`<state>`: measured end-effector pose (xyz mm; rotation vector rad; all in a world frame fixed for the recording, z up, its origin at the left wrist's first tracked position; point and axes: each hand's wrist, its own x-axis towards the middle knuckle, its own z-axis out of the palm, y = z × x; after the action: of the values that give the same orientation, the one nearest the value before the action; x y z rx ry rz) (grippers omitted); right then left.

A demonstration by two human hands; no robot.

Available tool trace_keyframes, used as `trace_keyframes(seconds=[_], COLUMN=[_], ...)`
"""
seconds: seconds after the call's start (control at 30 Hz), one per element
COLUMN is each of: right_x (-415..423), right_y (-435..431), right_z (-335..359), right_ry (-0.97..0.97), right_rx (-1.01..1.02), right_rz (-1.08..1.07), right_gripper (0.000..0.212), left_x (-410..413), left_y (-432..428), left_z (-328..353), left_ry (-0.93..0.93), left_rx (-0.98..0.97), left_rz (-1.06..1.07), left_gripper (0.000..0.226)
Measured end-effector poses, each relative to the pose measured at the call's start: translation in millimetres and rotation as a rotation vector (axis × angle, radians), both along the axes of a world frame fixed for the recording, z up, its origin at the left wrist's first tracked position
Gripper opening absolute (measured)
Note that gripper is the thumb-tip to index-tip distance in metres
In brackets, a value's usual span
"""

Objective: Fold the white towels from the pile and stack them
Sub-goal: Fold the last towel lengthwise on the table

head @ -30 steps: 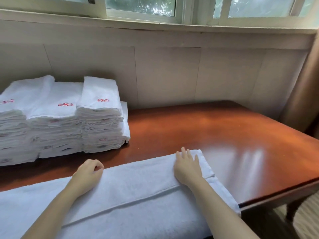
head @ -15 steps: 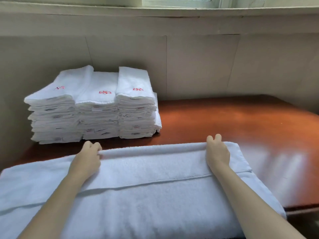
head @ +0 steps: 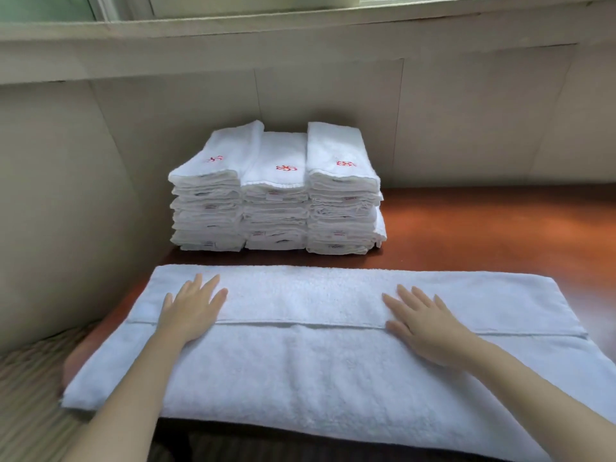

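A long white towel (head: 300, 361) lies folded lengthwise across the near edge of the brown table (head: 483, 228), its folded flap ending in a seam across the middle. My left hand (head: 191, 310) lies flat on the towel's left part with fingers spread. My right hand (head: 423, 323) lies flat on its right part, fingers straight and pointing up-left. Behind the towel stand three side-by-side stacks of folded white towels (head: 276, 191) with red embroidery on top.
A beige panelled wall (head: 466, 121) and a window sill (head: 300, 25) run behind the table. The wall also closes in on the left (head: 60, 211). Striped fabric (head: 26, 395) shows at the lower left below the table's edge.
Both hands let go of the towel's far edge and now lie flat on the folded flap. The view has shifted left, bringing the stacks toward the centre.
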<state>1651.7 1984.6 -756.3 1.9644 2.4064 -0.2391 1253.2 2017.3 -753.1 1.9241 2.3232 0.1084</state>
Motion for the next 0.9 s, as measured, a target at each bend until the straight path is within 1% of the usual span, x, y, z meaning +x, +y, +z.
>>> trace_keyframes(seconds=[0.03,0.1,0.13,0.17,0.2,0.23,0.27,0.3,0.37,0.4,0.43,0.47,0.5,0.57,0.63,0.67,0.7,0.73,0.8,0.83,0.9], right_x=[-7,-16,-22,-28,-35,-42,-48,-54,-61,-64,-65,-65,-66,-64,-61,-62,-60,-61,-57,-54,-51], right_y=[-7,-22,-29,-37,-47,-57,-67,-77,-94,-100,-103,-103,-104,-104,-98,-93,-88,-80,-56,-43,-17], right_z=[-3,-2,2,4,8,10,10,8,7,8,8,7,5,6,11,15,21,27,38,44,51], right_ry=[-0.016,-0.021,0.019,0.071,0.108,0.109,0.066,0.002,-0.137,-0.205,-0.224,-0.184,-0.133,-0.053,0.01,0.015,-0.008,-0.039,-0.126,-0.139,-0.075], right_rx=[0.023,0.189,0.26,0.288,0.267,0.211,0.138,0.103,0.176,0.218,0.279,0.325,0.377,0.446,0.464,0.461,0.449,0.433,0.413,0.399,0.412], right_rz=[0.033,0.132,0.21,0.287,0.356,0.419,0.465,0.507,0.592,0.618,0.628,0.634,0.653,0.694,0.634,0.576,0.497,0.412,0.204,0.122,0.015], right_gripper=[0.052,0.046,0.043,0.041,0.042,0.049,0.06,0.071,0.085,0.092,0.097,0.098,0.091,0.065,0.05,0.045,0.039,0.034,0.026,0.023,0.021], left_x=[-8,-13,-10,-2,7,19,31,41,54,56,55,54,50,42,36,32,31,27,14,2,-22], left_y=[-5,-17,-24,-33,-42,-52,-63,-74,-95,-105,-113,-120,-123,-124,-121,-120,-115,-110,-97,-85,-64], left_z=[0,2,3,6,9,11,11,9,2,0,-1,-1,0,-1,1,3,7,13,30,35,42], left_ry=[0.003,-0.011,-0.036,-0.088,-0.152,-0.205,-0.229,-0.207,-0.09,-0.014,0.072,0.152,0.202,0.179,0.074,0.034,0.021,0.033,0.04,0.047,0.043], left_rx=[0.006,0.034,0.057,0.084,0.105,0.111,0.101,0.083,0.057,0.083,0.131,0.175,0.215,0.317,0.418,0.465,0.5,0.52,0.488,0.471,0.455], left_rz=[0.021,0.013,-0.033,-0.11,-0.206,-0.311,-0.418,-0.521,-0.683,-0.752,-0.824,-0.884,-0.929,-0.99,-0.968,-0.914,-0.842,-0.742,-0.466,-0.325,-0.077], left_gripper=[0.053,0.052,0.052,0.051,0.051,0.052,0.054,0.055,0.059,0.066,0.071,0.073,0.073,0.063,0.042,0.036,0.034,0.037,0.044,0.045,0.046])
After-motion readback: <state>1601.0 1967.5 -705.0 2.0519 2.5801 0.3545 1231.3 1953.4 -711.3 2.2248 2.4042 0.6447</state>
